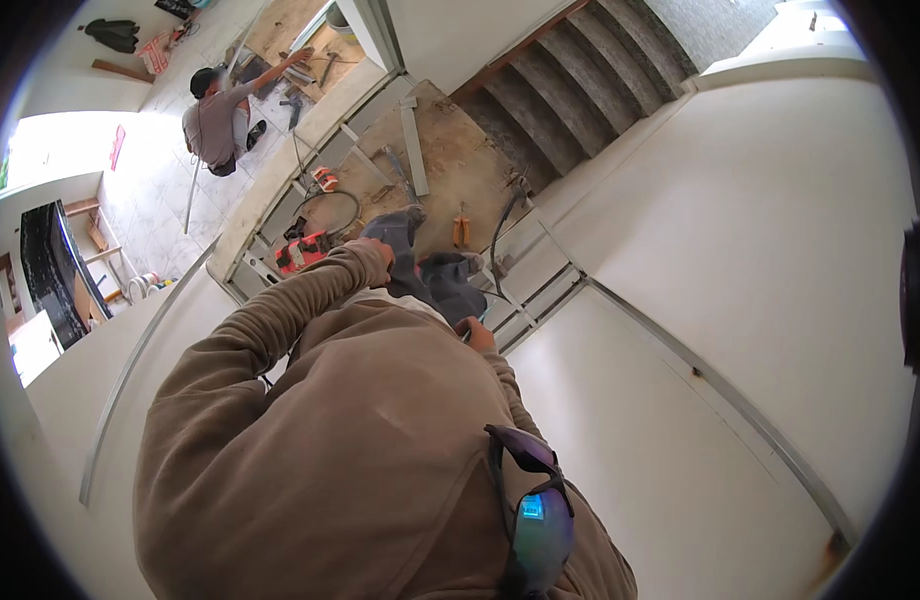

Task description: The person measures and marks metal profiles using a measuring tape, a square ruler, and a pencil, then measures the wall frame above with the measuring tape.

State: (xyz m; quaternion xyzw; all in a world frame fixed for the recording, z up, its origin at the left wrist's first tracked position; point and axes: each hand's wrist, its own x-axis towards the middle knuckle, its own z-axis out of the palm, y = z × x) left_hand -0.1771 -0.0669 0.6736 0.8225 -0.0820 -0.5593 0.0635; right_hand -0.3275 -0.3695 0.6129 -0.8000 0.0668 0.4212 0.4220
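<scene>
My left hand (381, 259) rests by my hip at the edge of my dark trousers (388, 232); its fingers are mostly hidden. On the other side, my right hand (478, 334) is at my waist, low against my body, and whether it holds anything is unclear. Beyond my legs, orange-handled pliers (461, 231) lie on the dusty board. A red and black tool (302, 252) lies near my left forearm, with a smaller orange and white item (325, 179) past it. Sunglasses (538, 495) hang from my brown sweatshirt (355, 420).
A metal frame (565, 274) runs along the platform's right side. A pale metal channel (413, 146) and a black cable (497, 244) lie ahead. Carpeted stairs (587, 82) rise at upper right. On the tiled floor below at upper left, another person (216, 124) crouches among tools.
</scene>
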